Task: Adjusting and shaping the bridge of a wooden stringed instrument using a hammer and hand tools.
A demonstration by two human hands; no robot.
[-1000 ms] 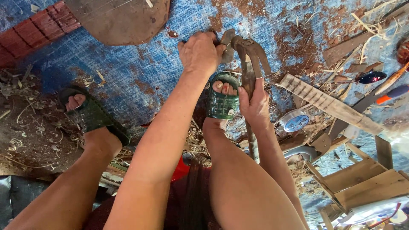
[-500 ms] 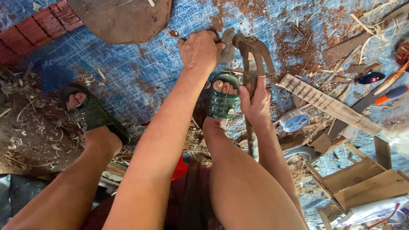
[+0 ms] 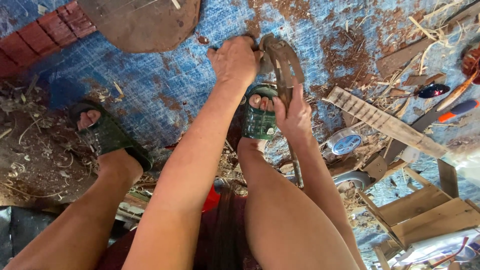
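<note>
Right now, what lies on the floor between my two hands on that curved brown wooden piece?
In the head view, your sandalled right foot lies between the left hand and right hand, beside the curved brown wooden piece.

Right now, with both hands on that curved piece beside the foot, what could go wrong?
1. The left hand and right hand grip the curved brown piece just above the toes in the green sandal; a slip could strike the open toes.
2. The fingers wrap around the piece's edges, so they might get pinched or scraped.
3. Wood scraps and a tape roll lie close by; shifting the foot could catch them.
</note>
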